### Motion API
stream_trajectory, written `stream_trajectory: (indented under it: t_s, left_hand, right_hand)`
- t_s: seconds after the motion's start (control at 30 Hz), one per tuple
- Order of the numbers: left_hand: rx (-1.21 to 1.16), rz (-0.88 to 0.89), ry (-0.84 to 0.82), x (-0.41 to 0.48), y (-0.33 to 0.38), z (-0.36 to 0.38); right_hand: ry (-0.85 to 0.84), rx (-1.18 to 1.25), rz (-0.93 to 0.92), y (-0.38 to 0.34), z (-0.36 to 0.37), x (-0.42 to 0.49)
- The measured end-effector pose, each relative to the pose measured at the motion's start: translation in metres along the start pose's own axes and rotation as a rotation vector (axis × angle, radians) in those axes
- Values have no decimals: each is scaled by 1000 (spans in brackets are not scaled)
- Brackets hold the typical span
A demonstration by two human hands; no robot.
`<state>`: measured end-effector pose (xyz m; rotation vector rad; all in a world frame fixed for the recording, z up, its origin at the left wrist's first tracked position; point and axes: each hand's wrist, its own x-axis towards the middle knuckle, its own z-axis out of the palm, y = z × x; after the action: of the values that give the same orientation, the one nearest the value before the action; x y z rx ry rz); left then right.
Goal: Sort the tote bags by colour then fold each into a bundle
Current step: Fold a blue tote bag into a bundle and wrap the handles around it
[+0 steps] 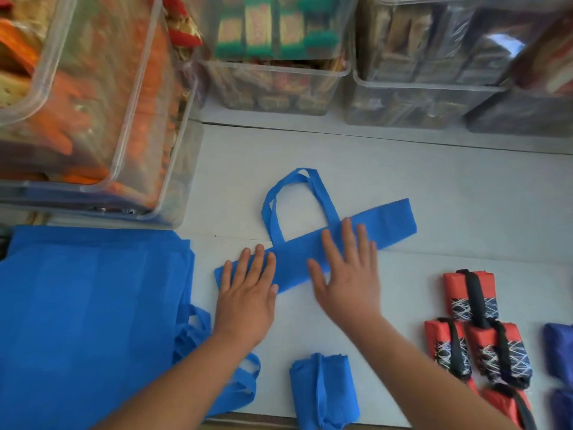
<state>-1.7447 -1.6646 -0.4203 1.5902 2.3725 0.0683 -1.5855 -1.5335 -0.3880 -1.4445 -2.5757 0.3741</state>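
While both palms lie flat with fingers straight and spread, the left hand presses the 8 o'clock end of a blue tote bag folded into a long strip, and the right hand presses its middle. The strip lies on a white table, slanting from 8 to 2 o'clock, its handles looping toward 12. A folded blue bundle sits at 6 o'clock, a stack of flat blue bags at 9, red bundles with black straps at 4, and clear storage bins from 10 to 2.
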Motion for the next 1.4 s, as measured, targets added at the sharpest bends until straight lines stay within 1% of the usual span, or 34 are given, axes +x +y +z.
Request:
stream_trajectory:
  t_s: [0.07,0.1,0.13,0.2,0.23,0.27,0.33,0.37,0.43,0.53,0.6,0.63,0.7,0.73,0.8,0.87,0.97,1.03,1.13,1.2,1.23,1.3,1.33,1.4]
  left_hand:
    - [-77,-42,9,-8,19,6]
    - [-113,-32,29,-12,23,7]
    - [-146,-14,59,-16,22,6]
    - [-216,-7,125,-20,13,3]
    - [-244,-49,145,-22,8,-1]
    - [-251,-130,133,-23,4,-7]
    - [-217,-311,8,-21,0,-20]
    - [-208,-363,-75,-18,-1,-24]
    - [-270,-377,-157,-12,-4,-29]
    - [-425,-318,-188,-7,-10,-40]
    - [-443,-248,-240,-8,-13,-50]
    - [-502,-231,-290,-9,-14,-55]
    - [-691,-291,-394,-16,-15,-66]
    - [-749,-336,-414,-20,-15,-71]
    - [-852,-425,-398,-27,-15,-77]
    - [-986,-515,-360,-32,-13,-87]
    - [-1104,-532,-295,-35,-8,-107]
    - [-1168,-546,-269,-34,-6,-125]
    - [-1308,-585,-269,-29,-2,-148]
    - [-1396,-607,-255,-23,7,-161]
    - [-1420,-613,-254,-19,15,-166]
    - [-1401,-554,-295,-10,35,-170]
    - [-1369,-506,-334,-4,45,-169]
    - [-1291,-440,-407,7,65,-162]
  right_hand:
    - [-225,14,114,-18,16,-8]
    - [-301,3,146,-16,24,-8]
    - [-322,-7,139,-10,30,-7]
    - [-282,-15,77,3,35,-7]
    - [-268,-23,54,7,36,-7]
    - [-270,-35,39,11,38,-9]
    - [-271,-51,17,13,40,-10]
    - [-268,-47,12,13,39,-9]
    - [-274,-23,14,13,37,-6]
    - [-266,4,2,13,37,-5]
    - [-212,75,-24,13,37,-6]
    - [-168,115,-59,14,38,-7]
    - [-103,145,-133,15,41,-10]
    - [-101,143,-151,15,42,-12]
    - [-125,134,-158,14,39,-16]
    - [-159,139,-118,13,34,-18]
    - [-170,132,-73,6,21,-19]
    - [-256,236,-40,-2,11,-23]
    - [-488,666,86,-7,-7,-35]
    - [-563,827,139,-6,-17,-45]
    - [-572,852,139,-5,-22,-50]
    - [-540,879,105,-6,-28,-59]
    - [-501,923,96,-7,-30,-60]
    - [-388,1047,135,-10,-34,-55]
